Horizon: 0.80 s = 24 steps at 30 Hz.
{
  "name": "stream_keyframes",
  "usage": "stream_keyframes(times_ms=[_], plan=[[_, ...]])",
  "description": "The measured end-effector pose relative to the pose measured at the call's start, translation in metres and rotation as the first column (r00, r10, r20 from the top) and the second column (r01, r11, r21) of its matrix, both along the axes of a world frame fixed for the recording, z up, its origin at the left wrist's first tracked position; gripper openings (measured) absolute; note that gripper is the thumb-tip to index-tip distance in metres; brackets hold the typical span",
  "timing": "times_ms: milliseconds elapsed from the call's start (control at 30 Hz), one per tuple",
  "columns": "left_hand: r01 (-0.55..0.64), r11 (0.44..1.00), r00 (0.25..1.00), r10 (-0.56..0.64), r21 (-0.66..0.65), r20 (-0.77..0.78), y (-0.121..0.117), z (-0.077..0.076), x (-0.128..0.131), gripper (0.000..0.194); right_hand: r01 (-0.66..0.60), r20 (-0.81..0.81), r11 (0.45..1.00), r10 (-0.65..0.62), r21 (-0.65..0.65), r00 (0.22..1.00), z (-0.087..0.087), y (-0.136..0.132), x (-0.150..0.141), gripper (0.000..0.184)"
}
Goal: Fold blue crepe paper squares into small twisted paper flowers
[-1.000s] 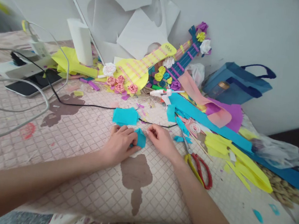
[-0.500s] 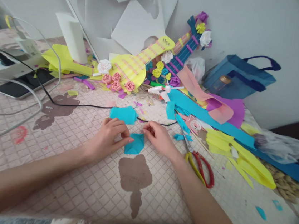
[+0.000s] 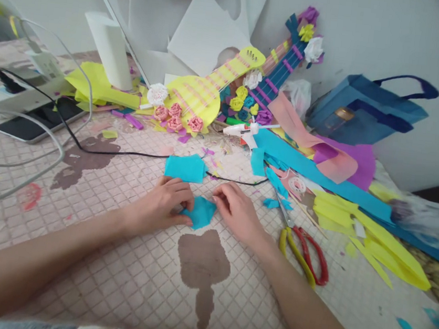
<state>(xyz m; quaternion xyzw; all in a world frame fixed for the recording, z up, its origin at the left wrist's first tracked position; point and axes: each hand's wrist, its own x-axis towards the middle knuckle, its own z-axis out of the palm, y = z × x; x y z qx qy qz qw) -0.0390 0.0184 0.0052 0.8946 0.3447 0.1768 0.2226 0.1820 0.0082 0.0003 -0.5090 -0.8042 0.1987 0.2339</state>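
Note:
A small turquoise crepe paper piece point(image 3: 200, 213) lies between my two hands, low over the table. My left hand point(image 3: 170, 201) pinches its left corner between thumb and fingers. On the opposite side, the curled fingers of my right hand point(image 3: 240, 212) close at the paper's right corner. Just beyond them rests a second turquoise crepe paper rectangle point(image 3: 186, 168), flat across a black cord point(image 3: 137, 153). Red-and-yellow-handled scissors point(image 3: 302, 253) lie to the right of my right hand, their blades close to some turquoise scraps point(image 3: 276, 204).
A white glue gun point(image 3: 243, 130) stands behind, near a yellow paper guitar point(image 3: 195, 98) and a blue one point(image 3: 279, 76). Long turquoise paper point(image 3: 317, 170) and yellow paper strips point(image 3: 384, 246) spread rightward. Left are a phone point(image 3: 36, 120) and cables. A blue bag point(image 3: 368, 110) stands at the back right.
My left thumb and fingers have closed over the left corner of the turquoise paper. My right fingers have come down to its right corner. The view has shifted slightly.

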Motion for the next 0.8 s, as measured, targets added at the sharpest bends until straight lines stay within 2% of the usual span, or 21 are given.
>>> stream_keyframes(times_ms=[200, 267, 433, 600, 800], plan=[[0.066, 0.998, 0.998, -0.065, -0.024, 0.026, 0.002, 0.003, -0.006, 0.005, 0.004, 0.031, 1.000, -0.004, -0.005, 1.000, -0.001, -0.003, -0.004, 0.004], [0.029, 1.000, 0.999, -0.029, -0.005, 0.038, 0.002, 0.002, -0.008, 0.005, -0.003, 0.037, 1.000, 0.004, -0.018, 0.999, 0.000, -0.004, -0.005, 0.003], [-0.146, 0.987, 0.989, 0.146, 0.064, 0.013, -0.003, -0.001, -0.005, 0.014, 0.002, 0.068, 1.000, -0.002, -0.011, 0.998, 0.000, -0.006, -0.005, 0.002], [-0.155, 0.979, 0.981, 0.169, 0.136, -0.099, -0.007, -0.005, 0.002, 0.015, 0.025, 0.106, 1.000, -0.025, 0.001, 0.994, -0.001, -0.007, -0.007, 0.004], [-0.191, 0.978, 0.980, 0.195, 0.077, -0.048, -0.006, -0.006, -0.001, 0.017, 0.048, 0.090, 0.999, -0.048, -0.005, 0.995, 0.000, -0.012, -0.009, 0.005]])
